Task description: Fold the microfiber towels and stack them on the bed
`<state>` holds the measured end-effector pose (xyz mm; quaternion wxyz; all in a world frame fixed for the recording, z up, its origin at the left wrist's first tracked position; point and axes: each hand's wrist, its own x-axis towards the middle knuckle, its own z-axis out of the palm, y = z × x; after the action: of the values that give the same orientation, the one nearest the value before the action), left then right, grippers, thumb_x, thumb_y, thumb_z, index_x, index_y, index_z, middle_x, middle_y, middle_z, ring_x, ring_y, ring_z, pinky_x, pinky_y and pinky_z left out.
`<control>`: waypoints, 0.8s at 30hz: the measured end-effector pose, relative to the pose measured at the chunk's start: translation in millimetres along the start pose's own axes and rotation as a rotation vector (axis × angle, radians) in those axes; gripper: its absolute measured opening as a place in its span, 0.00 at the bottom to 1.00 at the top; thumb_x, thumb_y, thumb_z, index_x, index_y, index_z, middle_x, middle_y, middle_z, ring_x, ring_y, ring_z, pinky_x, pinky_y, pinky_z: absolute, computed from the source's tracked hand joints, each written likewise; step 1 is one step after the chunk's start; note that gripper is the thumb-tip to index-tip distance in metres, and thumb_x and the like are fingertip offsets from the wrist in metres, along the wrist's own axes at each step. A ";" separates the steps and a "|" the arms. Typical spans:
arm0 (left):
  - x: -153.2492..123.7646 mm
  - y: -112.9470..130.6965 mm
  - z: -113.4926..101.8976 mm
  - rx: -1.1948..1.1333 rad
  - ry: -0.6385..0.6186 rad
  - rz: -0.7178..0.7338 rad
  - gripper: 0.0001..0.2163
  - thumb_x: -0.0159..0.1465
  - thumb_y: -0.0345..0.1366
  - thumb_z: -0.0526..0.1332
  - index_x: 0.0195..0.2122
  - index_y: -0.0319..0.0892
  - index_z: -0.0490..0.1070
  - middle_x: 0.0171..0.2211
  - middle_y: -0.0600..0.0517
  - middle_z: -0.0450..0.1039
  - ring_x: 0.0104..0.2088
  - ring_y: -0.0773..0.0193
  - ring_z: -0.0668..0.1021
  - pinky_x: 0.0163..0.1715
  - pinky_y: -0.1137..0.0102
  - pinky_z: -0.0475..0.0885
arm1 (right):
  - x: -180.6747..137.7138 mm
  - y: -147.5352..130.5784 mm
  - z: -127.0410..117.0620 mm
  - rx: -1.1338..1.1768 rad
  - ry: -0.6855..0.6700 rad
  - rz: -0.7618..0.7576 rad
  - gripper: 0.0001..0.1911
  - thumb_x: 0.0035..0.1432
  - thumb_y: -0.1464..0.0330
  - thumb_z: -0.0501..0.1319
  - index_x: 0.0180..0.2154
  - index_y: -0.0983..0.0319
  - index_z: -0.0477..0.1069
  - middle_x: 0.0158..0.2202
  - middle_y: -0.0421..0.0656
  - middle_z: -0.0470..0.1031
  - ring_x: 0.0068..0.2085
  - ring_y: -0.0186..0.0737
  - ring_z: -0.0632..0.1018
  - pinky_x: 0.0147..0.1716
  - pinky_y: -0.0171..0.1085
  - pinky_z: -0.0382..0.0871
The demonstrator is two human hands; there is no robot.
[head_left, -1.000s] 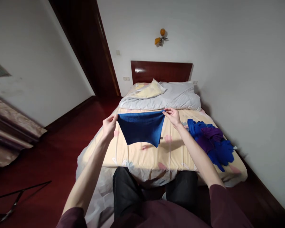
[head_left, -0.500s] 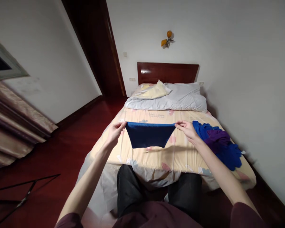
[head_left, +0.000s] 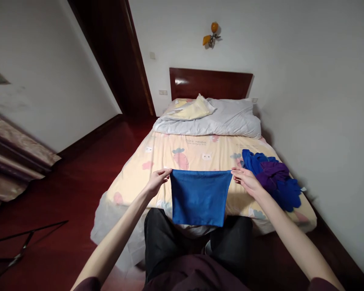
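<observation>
A blue rectangular cloth [head_left: 200, 197] hangs stretched between my two hands, over the near edge of the bed and above my knees. Its upper left corner is pinched in my left hand [head_left: 158, 182], fingers closed. My right hand [head_left: 245, 180] pinches the upper right corner between thumb and fingers. Just beyond my right hand lies a crumpled heap of blue cloths [head_left: 286, 196] with a purple cloth [head_left: 271, 174] on top. The cloth's lower edge hangs free.
The bed [head_left: 133, 178] has a cream patterned sheet. Grey bedding [head_left: 230, 119] and a pale yellow pillow [head_left: 194, 110] lie by the headboard [head_left: 210, 83]. A black metal stand [head_left: 27, 240] is on the red floor at left, near the curtain [head_left: 15, 161].
The cloth has swung down from a foreshortened, dark-looking position and now hangs with its bright blue face showing. Both hands have come lower and slightly right. The view has tilted down.
</observation>
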<state>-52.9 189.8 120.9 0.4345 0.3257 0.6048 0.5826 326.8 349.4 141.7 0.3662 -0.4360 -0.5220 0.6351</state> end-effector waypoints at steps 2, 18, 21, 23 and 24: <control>24.3 -3.8 5.7 -0.011 -0.016 -0.045 0.25 0.44 0.58 0.76 0.27 0.41 0.75 0.27 0.53 0.71 0.29 0.66 0.70 0.34 0.70 0.63 | 21.5 6.2 0.9 0.031 0.029 -0.011 0.25 0.35 0.60 0.81 0.36 0.60 0.77 0.27 0.39 0.75 0.25 0.32 0.75 0.21 0.30 0.66; 108.5 -31.9 12.5 0.150 0.130 0.454 0.21 0.58 0.55 0.70 0.34 0.39 0.80 0.36 0.48 0.76 0.40 0.60 0.75 0.41 0.67 0.68 | 102.9 50.2 -0.7 -0.166 0.153 -0.644 0.19 0.58 0.52 0.69 0.39 0.61 0.76 0.31 0.43 0.80 0.32 0.39 0.81 0.34 0.37 0.75; 78.4 -113.6 7.4 0.229 0.115 0.103 0.24 0.55 0.57 0.69 0.37 0.38 0.81 0.33 0.48 0.77 0.37 0.61 0.75 0.36 0.69 0.68 | 85.7 134.7 -5.6 -0.260 0.086 -0.487 0.18 0.57 0.52 0.67 0.36 0.62 0.77 0.29 0.42 0.78 0.30 0.38 0.78 0.33 0.37 0.73; 54.5 -165.3 11.0 0.269 0.096 -0.141 0.26 0.53 0.59 0.69 0.36 0.37 0.80 0.29 0.49 0.76 0.33 0.62 0.74 0.31 0.71 0.66 | 70.5 198.4 -5.4 -0.276 0.082 -0.327 0.19 0.53 0.51 0.68 0.32 0.61 0.77 0.26 0.42 0.77 0.27 0.38 0.76 0.29 0.36 0.70; 43.2 -187.0 14.1 0.285 0.085 -0.197 0.26 0.52 0.59 0.70 0.33 0.37 0.80 0.25 0.50 0.74 0.30 0.63 0.74 0.28 0.71 0.64 | 62.5 228.4 -4.5 -0.261 0.097 -0.242 0.20 0.51 0.50 0.69 0.31 0.61 0.76 0.25 0.42 0.76 0.26 0.38 0.75 0.27 0.36 0.69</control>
<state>-36.8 214.3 -69.3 0.4128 0.2982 0.7280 0.4590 306.8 365.8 -93.7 0.4051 -0.4439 -0.6304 0.4914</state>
